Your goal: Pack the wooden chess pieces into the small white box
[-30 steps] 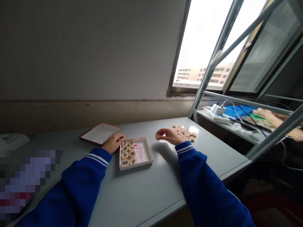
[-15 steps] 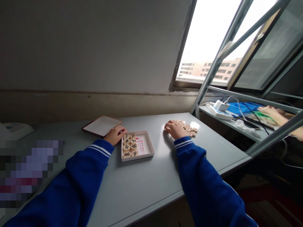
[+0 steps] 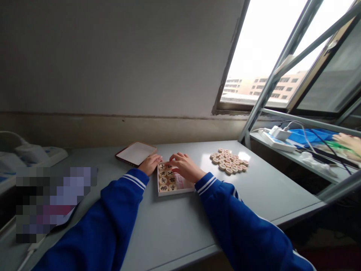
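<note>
A shallow white box (image 3: 180,191) lies on the grey desk, with round wooden Chinese chess pieces (image 3: 163,180) in two columns along its left side. My left hand (image 3: 150,164) is closed at the box's upper left corner, its fingertips holding the rim. Over the box's upper part is my right hand (image 3: 184,167), thumb and fingers bent together beside the top row of pieces. Whatever the fingers hold is hidden, and the hand covers much of the box's right side. A loose cluster of more pieces (image 3: 229,162) lies on the desk to the right.
A dark red-edged box lid (image 3: 137,153) lies inside up behind my left hand. At far left are a pixelated flat object (image 3: 62,199) and a power strip (image 3: 53,155). A metal bed frame (image 3: 270,86) rises at right, beside a shelf with chargers (image 3: 279,132) and another person's hand (image 3: 348,141).
My right hand has moved left from the loose cluster to over the box. My left hand stays at the box corner. The view has turned a little to the left.
</note>
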Motion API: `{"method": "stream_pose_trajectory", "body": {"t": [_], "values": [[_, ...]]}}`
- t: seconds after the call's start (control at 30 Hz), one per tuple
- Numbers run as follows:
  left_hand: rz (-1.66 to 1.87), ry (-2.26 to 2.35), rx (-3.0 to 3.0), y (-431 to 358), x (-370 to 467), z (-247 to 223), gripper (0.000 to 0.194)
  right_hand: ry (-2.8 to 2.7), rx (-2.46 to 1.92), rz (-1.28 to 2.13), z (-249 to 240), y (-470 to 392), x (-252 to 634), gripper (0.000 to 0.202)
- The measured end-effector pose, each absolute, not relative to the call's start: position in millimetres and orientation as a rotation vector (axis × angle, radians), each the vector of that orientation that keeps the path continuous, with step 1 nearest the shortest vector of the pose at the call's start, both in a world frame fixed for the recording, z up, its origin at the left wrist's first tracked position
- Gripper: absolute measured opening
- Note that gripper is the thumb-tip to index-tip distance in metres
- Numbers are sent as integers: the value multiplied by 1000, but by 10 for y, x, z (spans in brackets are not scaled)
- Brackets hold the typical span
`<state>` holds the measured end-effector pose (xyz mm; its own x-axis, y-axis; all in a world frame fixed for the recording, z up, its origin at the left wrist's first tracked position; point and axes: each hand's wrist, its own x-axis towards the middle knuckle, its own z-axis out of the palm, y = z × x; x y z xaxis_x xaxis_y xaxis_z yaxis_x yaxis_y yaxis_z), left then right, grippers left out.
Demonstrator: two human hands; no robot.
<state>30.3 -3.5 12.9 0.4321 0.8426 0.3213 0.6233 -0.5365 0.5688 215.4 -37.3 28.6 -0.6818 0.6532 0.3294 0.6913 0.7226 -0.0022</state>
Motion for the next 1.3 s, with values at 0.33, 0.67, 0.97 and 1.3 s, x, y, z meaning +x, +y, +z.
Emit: {"method": "stream_pose_trajectory", "body": {"t": [0.33, 0.67, 0.97, 1.3], "values": [[836, 1257, 2308, -31, 303, 107, 40, -2223, -1271, 145, 403, -192, 2613, 21], [815, 1274, 2318, -37, 310, 118, 41, -2080, -2084, -342, 383, -285, 3276, 15], [796, 1302, 2356, -29, 311, 109, 38, -2323, -1322, 185, 493, -377, 2779, 29], [714, 1258, 2277, -28, 274, 146, 33, -2502, -851, 522, 249, -531, 2380, 24]]}}
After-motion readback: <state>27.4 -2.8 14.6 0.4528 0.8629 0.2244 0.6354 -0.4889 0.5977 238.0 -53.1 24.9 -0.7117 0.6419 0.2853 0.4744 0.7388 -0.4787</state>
